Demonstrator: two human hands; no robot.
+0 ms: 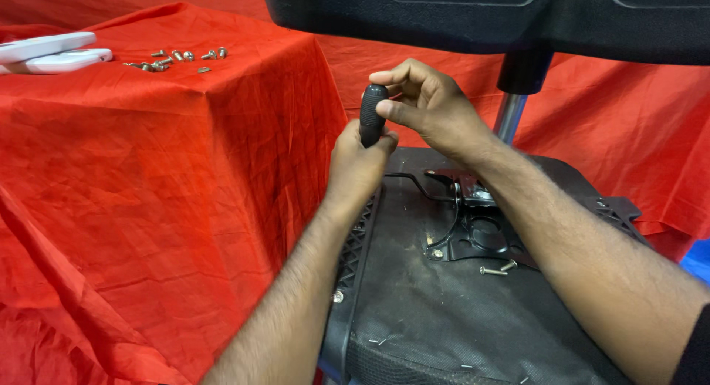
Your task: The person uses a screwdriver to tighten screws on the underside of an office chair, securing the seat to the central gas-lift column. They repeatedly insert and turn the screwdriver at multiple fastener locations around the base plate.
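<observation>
- The black, ribbed, cylinder-shaped plastic handle (372, 115) stands nearly upright above the near-left edge of the overturned black chair seat (444, 311), its rounded top uppermost.
- The left hand (357, 167) is closed round the lower end of the handle, so that end is hidden.
- The right hand (433, 107) pinches the top of the handle; its fingers (396, 78) curl over the cap and the thumb presses the side.
- The seat underside is dusty black fabric with a latticed plastic rim; a black metal mounting plate (473, 233) with a thin lever sits at its middle.
- Two loose silver screws (497, 269) lie on the fabric just beside the plate.
- A chrome post (510, 117) rises behind the right wrist.
- On the red cloth-draped desk (148, 170), well apart to the left, lie a scatter of silver bolts (177, 58) and two white plastic pieces (52, 52).
</observation>
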